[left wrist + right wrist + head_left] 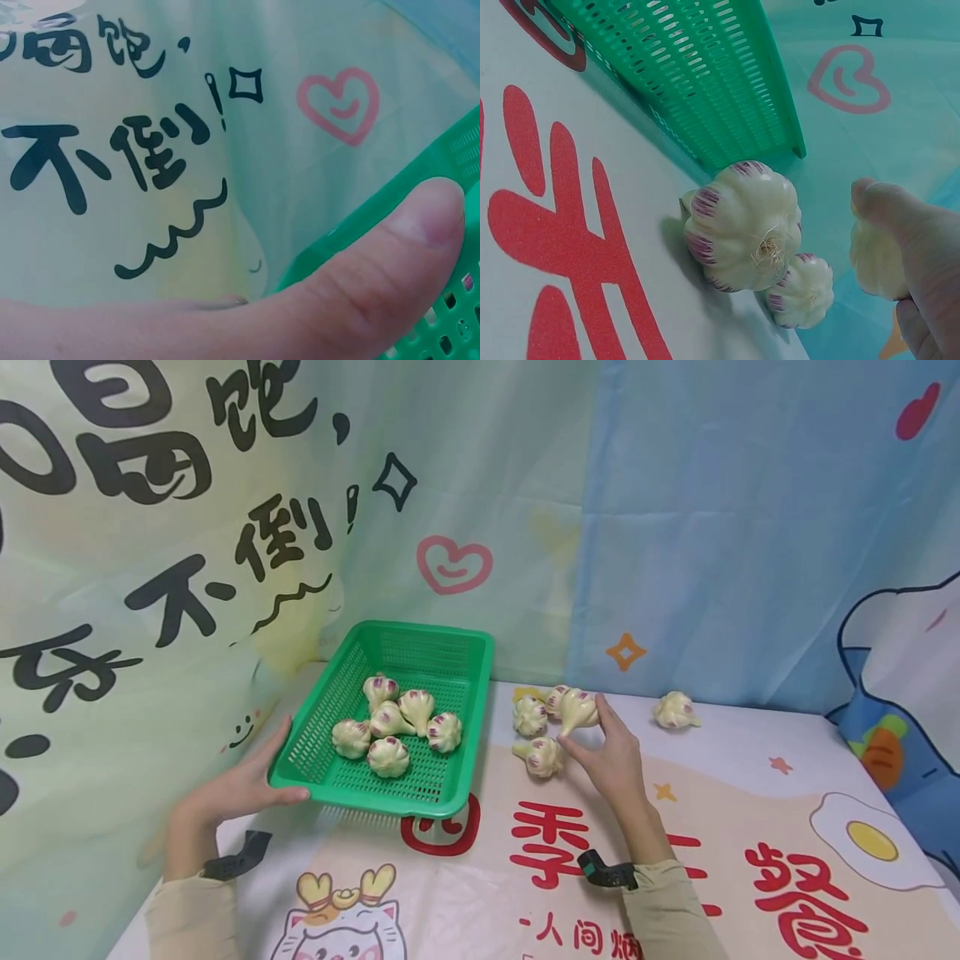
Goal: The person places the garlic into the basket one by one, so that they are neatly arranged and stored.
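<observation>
My left hand grips the left side of a green plastic basket, and in the left wrist view the thumb lies over its rim. Several garlic bulbs with purple streaks lie inside. To the right of the basket, my right hand pinches another garlic bulb between thumb and fingers, raised off the table in the right wrist view. Close beside it on the table are three more: a front bulb, a left bulb and a partly hidden back bulb.
One lone garlic bulb lies farther right, near the table's back edge. A printed cloth covers the table. Behind and to the left hangs a printed curtain, close to the basket's far side.
</observation>
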The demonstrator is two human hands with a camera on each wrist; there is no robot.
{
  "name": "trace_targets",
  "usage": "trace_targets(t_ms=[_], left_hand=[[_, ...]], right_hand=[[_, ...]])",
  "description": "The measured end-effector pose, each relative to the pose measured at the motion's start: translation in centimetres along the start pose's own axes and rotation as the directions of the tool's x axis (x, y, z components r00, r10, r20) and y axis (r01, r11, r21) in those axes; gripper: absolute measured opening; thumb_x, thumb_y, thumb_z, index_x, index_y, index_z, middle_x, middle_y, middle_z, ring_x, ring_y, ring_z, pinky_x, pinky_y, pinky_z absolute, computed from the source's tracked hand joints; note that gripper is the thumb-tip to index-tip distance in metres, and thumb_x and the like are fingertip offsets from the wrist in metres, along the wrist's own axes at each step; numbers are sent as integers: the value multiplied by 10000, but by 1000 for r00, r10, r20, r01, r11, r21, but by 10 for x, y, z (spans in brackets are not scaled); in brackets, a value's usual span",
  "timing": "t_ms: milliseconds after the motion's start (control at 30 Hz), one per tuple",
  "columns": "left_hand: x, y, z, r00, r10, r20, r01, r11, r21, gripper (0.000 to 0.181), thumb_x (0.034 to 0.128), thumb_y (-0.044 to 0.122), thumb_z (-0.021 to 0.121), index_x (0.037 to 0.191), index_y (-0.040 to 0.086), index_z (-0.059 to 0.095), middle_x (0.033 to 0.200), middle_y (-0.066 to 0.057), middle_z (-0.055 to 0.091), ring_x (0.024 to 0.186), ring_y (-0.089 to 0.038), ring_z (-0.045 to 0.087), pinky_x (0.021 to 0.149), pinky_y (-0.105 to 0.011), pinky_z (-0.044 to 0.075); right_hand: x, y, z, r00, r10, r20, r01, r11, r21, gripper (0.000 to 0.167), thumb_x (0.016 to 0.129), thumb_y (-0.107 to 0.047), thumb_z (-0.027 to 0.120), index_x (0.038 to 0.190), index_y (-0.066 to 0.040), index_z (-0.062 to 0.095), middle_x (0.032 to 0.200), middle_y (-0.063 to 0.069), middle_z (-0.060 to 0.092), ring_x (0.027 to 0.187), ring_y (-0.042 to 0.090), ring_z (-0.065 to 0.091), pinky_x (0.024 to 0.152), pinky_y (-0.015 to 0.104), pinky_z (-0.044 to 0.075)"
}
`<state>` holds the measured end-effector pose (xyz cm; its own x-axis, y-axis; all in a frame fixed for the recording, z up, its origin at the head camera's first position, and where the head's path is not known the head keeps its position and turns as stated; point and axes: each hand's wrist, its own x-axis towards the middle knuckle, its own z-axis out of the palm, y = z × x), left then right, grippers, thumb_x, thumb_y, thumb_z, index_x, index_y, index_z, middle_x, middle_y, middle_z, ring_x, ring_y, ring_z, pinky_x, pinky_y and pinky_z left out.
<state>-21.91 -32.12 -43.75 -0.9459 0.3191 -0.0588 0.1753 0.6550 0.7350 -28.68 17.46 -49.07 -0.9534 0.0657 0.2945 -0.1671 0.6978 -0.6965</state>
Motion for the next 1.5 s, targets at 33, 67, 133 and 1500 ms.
trace_targets(t_ms=[33, 67, 133, 1500], left_hand=[[0, 0, 0, 1000, -2, 1, 2, 1000, 5, 1163, 789, 240, 757, 1509, 63, -138, 1561, -275, -100, 1408, -519, 1, 1038, -703, 149], [0, 1, 0, 1000, -2, 0, 2, 1000, 8, 1162, 789, 242, 756, 1509, 62, -138, 1560, -276, -99, 1407, -520, 2, 1038, -703, 150], [-1, 2, -1, 1000, -5, 0, 5, 1000, 14, 1160, 792, 249, 752, 1510, 73, -141, 1560, -276, -101, 1406, -523, 5, 1038, -702, 152], [1, -3, -1, 1000, -23, 17, 23, 999, 31, 1161, 802, 288, 744, 1510, 166, -168, 1564, -259, -113, 1411, -511, 16, 1052, -679, 165]], right_hand=[[0, 0, 0, 1000, -4, -3, 4, 1000, 1, 943, 774, -341, 779, 1508, -78, 248, 1523, 156, 336, 1386, 341, 338, 1080, 506, 329], [0, -1, 0, 1000, -9, -5, 9, 1000, 2, 941, 773, -339, 779, 1507, -75, 251, 1521, 157, 338, 1384, 340, 340, 1080, 505, 331], [0, -2, 0, 1000, -18, -9, 18, 1000, 6, 937, 772, -335, 781, 1504, -69, 259, 1518, 160, 343, 1382, 340, 345, 1077, 504, 335], [-11, -39, 6, 984, -176, -36, 178, 982, 68, 858, 754, -288, 804, 1460, -80, 363, 1412, 119, 411, 1248, 276, 464, 960, 470, 466]])
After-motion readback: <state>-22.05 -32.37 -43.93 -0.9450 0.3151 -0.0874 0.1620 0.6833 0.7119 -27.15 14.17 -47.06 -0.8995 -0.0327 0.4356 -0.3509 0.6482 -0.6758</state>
